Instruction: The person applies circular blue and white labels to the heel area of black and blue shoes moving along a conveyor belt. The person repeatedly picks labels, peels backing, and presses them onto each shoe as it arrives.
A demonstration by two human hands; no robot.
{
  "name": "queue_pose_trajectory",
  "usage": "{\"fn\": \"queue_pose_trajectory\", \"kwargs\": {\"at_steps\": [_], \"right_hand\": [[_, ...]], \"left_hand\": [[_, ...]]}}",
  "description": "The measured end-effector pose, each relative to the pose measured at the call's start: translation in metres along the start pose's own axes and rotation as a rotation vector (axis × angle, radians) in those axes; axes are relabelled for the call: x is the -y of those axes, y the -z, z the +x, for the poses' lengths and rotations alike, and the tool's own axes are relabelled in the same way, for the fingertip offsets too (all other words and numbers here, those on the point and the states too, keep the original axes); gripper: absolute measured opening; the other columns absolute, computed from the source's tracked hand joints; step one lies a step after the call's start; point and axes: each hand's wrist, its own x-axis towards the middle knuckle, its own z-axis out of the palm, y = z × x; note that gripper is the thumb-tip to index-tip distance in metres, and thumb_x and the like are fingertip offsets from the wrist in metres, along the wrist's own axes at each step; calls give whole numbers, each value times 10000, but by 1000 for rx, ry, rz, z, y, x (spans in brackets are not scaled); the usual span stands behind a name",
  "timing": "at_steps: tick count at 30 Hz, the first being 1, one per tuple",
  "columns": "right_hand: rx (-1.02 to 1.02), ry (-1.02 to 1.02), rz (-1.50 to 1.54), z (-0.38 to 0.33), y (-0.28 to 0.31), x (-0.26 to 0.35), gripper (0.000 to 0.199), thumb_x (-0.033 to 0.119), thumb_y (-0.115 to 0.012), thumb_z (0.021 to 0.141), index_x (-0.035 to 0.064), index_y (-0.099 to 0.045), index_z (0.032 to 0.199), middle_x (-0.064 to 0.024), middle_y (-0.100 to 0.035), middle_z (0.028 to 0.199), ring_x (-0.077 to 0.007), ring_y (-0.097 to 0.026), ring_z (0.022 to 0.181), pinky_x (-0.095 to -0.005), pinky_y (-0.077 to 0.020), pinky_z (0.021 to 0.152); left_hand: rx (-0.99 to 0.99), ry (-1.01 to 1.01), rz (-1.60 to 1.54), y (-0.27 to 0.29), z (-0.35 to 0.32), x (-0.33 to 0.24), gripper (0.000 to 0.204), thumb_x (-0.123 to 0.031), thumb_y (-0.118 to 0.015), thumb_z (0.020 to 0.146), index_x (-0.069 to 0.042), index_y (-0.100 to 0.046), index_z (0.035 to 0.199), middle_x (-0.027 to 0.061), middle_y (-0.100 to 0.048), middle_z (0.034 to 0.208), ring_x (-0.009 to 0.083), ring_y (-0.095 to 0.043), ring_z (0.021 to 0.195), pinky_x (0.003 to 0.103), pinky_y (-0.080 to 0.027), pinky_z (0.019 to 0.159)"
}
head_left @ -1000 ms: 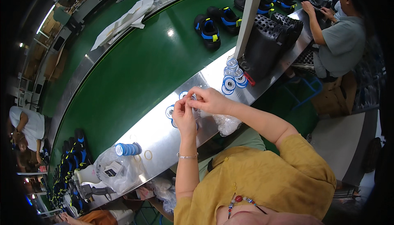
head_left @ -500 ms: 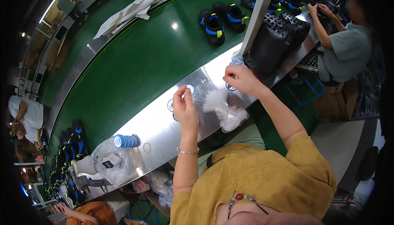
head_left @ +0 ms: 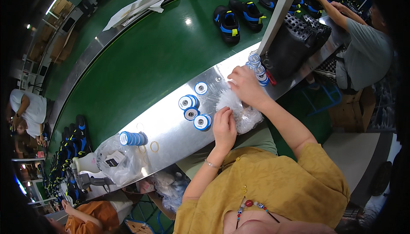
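Note:
A fanned bundle of thin clear plastic strands [head_left: 225,99] lies on the metal bench, its lower end in a crumpled clear bag [head_left: 249,121]. My left hand [head_left: 224,127] is at the bundle's near left edge, fingers bent and pressed together. Over the bundle's far right side, my right hand [head_left: 248,86] is closed with its fingers curled down. Whatever either hand pinches is too fine to make out. To the left lie round blue-and-white discs: a single disc [head_left: 201,88], overlapping discs [head_left: 185,102], a darker-faced disc [head_left: 191,113] and another small pile [head_left: 201,122].
A stack of similar discs [head_left: 256,63] stands by the white post [head_left: 279,14], with a red-handled object [head_left: 270,77] beside it. Leftward are a disc roll [head_left: 132,138], rubber bands [head_left: 154,146] and a plastic bag [head_left: 119,161]. Shoes [head_left: 227,24] sit on the green belt [head_left: 141,69]. A co-worker [head_left: 369,50] is at right.
My left hand has moved right from above the discs to the strand bundle, uncovering the discs. My right hand has shifted slightly left and nearer the bundle. The right co-worker's arm has reached farther out.

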Motion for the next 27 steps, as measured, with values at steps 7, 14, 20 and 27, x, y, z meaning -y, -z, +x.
{"fn": "queue_pose_trajectory", "kwargs": {"at_steps": [7,14,20,27], "right_hand": [[232,54,112,12,-49,18,132,174,-688,769,56,-702,828,-83,-581,895,-273,-535,914,-392,-404,836],[310,-115,940,32,-34,14,146,149,-647,870,21,-714,882,-53,-633,894,-188,-604,855,-304,-463,796],[77,-425,1842,73,-16,21,157,161,-547,976,43,-602,1064,-8,-599,791,-98,-584,743,-261,-492,689],[369,-282,556,87,-79,-4,217,176,-709,798,6,-663,924,-61,-630,753,-142,-568,656,-289,-462,588]], "left_hand": [[156,-151,144,2,9,-7,323,-54,-615,851,24,-578,1162,216,-574,1206,384,-549,1106,451,-435,933],[439,-179,347,2,4,3,532,-291,-563,920,-15,-463,1364,206,-347,1479,370,-289,1394,508,-252,1115],[470,-159,336,6,5,2,529,-280,-561,926,-19,-452,1374,199,-319,1499,375,-267,1404,510,-242,1119],[471,-171,320,5,6,2,539,-281,-568,925,-22,-442,1380,203,-318,1496,382,-274,1397,509,-247,1117]]}}
